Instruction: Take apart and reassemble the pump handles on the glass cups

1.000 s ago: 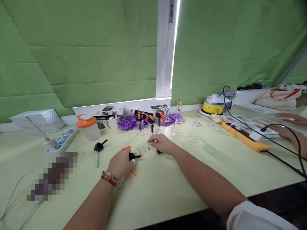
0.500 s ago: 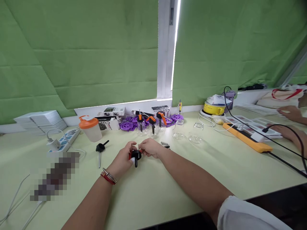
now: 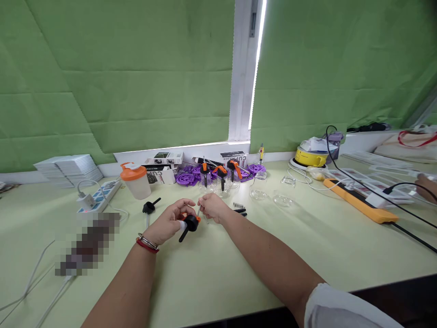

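My left hand [image 3: 165,224] is closed around a black round-headed part [image 3: 192,223], whose straight handle points down and to the left. An orange piece [image 3: 198,219] shows at the part's right side. Between the fingertips of my right hand [image 3: 213,207] is a thin metal rod [image 3: 199,211], held nearly upright with its lower end at the orange piece. A spring [image 3: 238,205] and small black pieces [image 3: 241,212] lie just right of that hand. Left of my left hand rests another black part [image 3: 149,207] with a handle. My fingers hide some of the held part.
Clear jars with black-and-orange tops [image 3: 222,177] stand behind my hands among purple pieces [image 3: 186,178] and boxes [image 3: 164,175]. Clear discs [image 3: 258,195] lie to their right. An orange-lidded shaker [image 3: 134,182], power strips [image 3: 358,202] and cables flank the area. Another person's hand [image 3: 426,184] is far right.
The black part has turned in my left hand, its handle swinging from downward to lower left. The metal rod now shows upright at the orange piece. The whole view has shifted slightly.
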Demonstrator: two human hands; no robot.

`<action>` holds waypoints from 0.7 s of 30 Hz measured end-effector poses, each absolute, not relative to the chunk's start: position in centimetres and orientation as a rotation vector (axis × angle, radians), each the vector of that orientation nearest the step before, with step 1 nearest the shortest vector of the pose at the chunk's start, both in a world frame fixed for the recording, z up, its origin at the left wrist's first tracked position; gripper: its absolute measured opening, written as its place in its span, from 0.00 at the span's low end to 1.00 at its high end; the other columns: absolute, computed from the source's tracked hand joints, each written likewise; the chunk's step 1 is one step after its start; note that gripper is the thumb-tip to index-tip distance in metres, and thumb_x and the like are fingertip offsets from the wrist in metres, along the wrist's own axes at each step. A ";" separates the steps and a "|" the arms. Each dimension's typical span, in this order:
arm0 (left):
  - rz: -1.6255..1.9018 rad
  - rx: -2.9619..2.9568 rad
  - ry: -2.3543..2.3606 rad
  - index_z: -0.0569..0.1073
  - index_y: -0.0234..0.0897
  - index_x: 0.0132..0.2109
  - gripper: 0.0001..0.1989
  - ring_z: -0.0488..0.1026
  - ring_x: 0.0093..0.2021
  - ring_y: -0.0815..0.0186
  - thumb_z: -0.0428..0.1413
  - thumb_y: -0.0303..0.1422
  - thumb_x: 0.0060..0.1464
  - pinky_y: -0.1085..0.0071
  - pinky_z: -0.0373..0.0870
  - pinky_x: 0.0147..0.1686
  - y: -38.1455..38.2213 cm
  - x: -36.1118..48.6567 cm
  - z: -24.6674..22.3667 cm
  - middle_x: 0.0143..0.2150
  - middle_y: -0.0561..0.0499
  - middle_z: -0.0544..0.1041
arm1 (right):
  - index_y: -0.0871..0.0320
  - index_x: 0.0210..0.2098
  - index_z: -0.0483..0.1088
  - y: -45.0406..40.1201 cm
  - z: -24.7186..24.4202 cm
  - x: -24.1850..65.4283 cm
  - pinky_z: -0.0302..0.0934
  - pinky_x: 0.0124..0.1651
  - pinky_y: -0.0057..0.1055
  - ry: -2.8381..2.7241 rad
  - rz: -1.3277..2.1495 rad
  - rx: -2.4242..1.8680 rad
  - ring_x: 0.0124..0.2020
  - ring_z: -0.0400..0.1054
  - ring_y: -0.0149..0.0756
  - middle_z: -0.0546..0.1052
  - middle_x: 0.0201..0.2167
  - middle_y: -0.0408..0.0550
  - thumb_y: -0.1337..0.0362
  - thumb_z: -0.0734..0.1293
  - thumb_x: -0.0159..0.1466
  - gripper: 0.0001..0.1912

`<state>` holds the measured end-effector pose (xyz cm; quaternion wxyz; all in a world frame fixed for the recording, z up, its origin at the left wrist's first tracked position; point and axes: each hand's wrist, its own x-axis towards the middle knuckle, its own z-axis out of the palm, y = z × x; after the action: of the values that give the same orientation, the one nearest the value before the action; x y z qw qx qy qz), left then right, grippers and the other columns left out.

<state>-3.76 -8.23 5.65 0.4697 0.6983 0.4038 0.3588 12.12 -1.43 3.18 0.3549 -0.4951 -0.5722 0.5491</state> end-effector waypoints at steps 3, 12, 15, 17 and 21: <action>0.913 1.652 0.999 0.66 0.37 0.47 0.24 0.74 0.42 0.59 0.52 0.27 0.38 0.61 0.71 0.41 -8.4 -3.8 6.0 0.41 0.45 0.76 | 0.59 0.30 0.67 -1.1 2.9 13.0 0.53 0.23 0.24 -1.504 1.224 -1.258 0.18 0.57 0.26 0.68 0.22 0.42 0.66 0.57 0.64 0.10; 1.218 1.650 1.526 0.70 0.35 0.43 0.18 0.72 0.44 0.60 0.58 0.35 0.42 0.67 0.70 0.37 -6.5 -3.6 4.1 0.43 0.45 0.75 | 0.62 0.27 0.72 -3.2 0.1 14.8 0.57 0.42 0.31 -2.755 0.046 -0.995 0.38 0.65 0.37 0.74 0.34 0.53 0.74 0.60 0.61 0.11; 1.153 1.722 1.638 0.72 0.36 0.44 0.18 0.72 0.36 0.62 0.57 0.35 0.43 0.68 0.69 0.32 -6.5 -3.4 4.0 0.40 0.47 0.75 | 0.62 0.28 0.72 -3.2 0.1 14.8 0.56 0.45 0.30 -2.681 0.096 -0.993 0.41 0.65 0.37 0.73 0.36 0.53 0.73 0.60 0.62 0.11; 1.102 1.769 1.686 0.72 0.36 0.44 0.17 0.72 0.33 0.63 0.56 0.35 0.44 0.68 0.68 0.31 -6.6 -3.2 4.0 0.40 0.47 0.76 | 0.62 0.30 0.72 -3.2 0.6 14.7 0.56 0.44 0.30 -2.498 0.239 -1.061 0.40 0.65 0.36 0.74 0.35 0.53 0.71 0.59 0.64 0.12; 1.046 1.871 1.702 0.72 0.38 0.42 0.14 0.72 0.35 0.62 0.54 0.34 0.46 0.68 0.69 0.34 -6.7 -2.7 3.4 0.40 0.49 0.75 | 0.61 0.31 0.69 -3.9 1.7 14.0 0.56 0.30 0.27 -1.866 0.992 -1.247 0.24 0.63 0.30 0.74 0.26 0.48 0.61 0.53 0.67 0.17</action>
<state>-2.68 -6.74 3.40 0.2008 0.6695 0.6093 0.3744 13.97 -3.89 1.66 0.3371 -0.4785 -0.7159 0.3808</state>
